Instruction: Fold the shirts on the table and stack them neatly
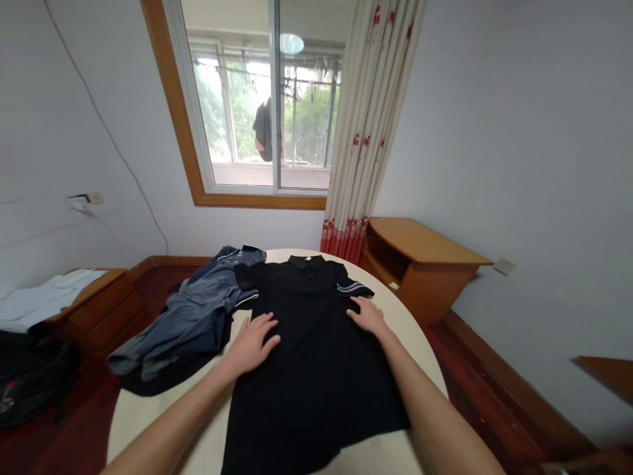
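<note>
The shirt (pixel 312 356) lies spread on the round table (pixel 420 343), its collar (pixel 305 262) by the far edge and its body running toward the near edge. The left hand (pixel 252 343), fingers apart, is at the shirt's left side; the right hand (pixel 368 316), fingers also parted, is just below the striped cuff (pixel 357 288); neither grips cloth. Smoothing seems best done with flat palms stroking outward, lightly and evenly, keeping the collar straight. The left sleeve calls for care, as it meets the clothes (pixel 198 303) along the left edge.

Patterned curtain (pixel 370 112) and wooden cabinet (pixel 425 239) suggest a home.
</note>
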### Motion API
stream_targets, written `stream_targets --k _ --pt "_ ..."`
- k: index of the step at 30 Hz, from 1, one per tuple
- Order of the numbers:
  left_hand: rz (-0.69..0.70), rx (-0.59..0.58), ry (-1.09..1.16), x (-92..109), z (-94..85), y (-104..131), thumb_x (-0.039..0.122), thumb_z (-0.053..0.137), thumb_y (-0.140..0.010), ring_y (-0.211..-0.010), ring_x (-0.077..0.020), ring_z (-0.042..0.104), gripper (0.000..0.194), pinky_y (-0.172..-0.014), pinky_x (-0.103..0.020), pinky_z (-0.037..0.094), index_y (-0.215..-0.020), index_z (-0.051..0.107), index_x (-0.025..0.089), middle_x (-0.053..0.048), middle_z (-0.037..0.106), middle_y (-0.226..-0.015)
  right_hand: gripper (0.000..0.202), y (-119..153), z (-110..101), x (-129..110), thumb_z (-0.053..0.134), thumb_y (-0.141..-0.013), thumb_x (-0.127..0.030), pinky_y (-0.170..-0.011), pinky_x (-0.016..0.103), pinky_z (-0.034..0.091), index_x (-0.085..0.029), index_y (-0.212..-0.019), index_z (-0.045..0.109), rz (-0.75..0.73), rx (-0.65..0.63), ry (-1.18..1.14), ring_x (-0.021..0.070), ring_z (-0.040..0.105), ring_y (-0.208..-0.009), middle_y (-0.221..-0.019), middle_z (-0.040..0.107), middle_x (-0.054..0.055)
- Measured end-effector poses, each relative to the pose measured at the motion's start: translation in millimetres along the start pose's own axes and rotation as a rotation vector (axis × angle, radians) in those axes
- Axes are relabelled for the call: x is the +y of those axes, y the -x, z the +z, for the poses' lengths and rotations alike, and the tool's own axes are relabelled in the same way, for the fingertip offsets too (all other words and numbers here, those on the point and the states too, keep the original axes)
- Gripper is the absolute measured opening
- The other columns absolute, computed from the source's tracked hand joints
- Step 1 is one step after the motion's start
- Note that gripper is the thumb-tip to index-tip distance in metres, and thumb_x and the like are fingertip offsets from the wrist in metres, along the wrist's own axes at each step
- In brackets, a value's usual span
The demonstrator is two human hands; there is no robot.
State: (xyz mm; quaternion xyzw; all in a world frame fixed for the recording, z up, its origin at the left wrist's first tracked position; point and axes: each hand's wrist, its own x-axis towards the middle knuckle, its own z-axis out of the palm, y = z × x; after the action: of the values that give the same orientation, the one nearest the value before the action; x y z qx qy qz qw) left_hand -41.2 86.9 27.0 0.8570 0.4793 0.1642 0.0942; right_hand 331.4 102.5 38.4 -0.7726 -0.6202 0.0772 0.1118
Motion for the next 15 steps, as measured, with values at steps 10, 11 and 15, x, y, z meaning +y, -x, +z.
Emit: stream_targets --k 10,11,15 --pt "-0.015 -0.132 -0.051 -21 27.4 16 0.06 0.031 -0.099 -0.152 -0.027 0.019 0.065 -0.123 -0.054 0.015 -0.154 0.038 0.024 -0.008 0.026 -0.163 0.071 74 24 5 0.032 -0.097 -0.064 -0.119 0.062 0.01 -0.026 -0.157 0.03 -0.066 -0.132 0.066 0.0329 0.007 -0.154 -0.167 0.016 0.007" --pt "-0.035 -0.138 -0.056 -26 25.8 11 0.059 0.03 -0.1 -0.153 -0.027 0.018 0.065 -0.123 -0.054 0.015 -0.154 0.038 0.024 -0.008 0.026 -0.163 0.072 67 24 6 0.03 -0.097 -0.066 -0.119 0.062 0.01 -0.027 -0.157 0.029 -0.066 -0.125 0.069 0.0328 0.007 -0.154 -0.167 0.015 0.006" --pt "-0.07 -0.102 -0.06 -46 26.9 -11 0.057 0.028 -0.1 -0.152 -0.0269 0.019 0.062 -0.122 -0.054 0.015 -0.153 0.039 0.026 -0.007 0.027 -0.163 0.073 35 26 3 0.027 -0.097 -0.067 -0.119 0.062 0.009 -0.028 -0.157 0.028 -0.073 -0.104 0.085 0.0319 0.007 -0.154 -0.167 0.017 0.006"
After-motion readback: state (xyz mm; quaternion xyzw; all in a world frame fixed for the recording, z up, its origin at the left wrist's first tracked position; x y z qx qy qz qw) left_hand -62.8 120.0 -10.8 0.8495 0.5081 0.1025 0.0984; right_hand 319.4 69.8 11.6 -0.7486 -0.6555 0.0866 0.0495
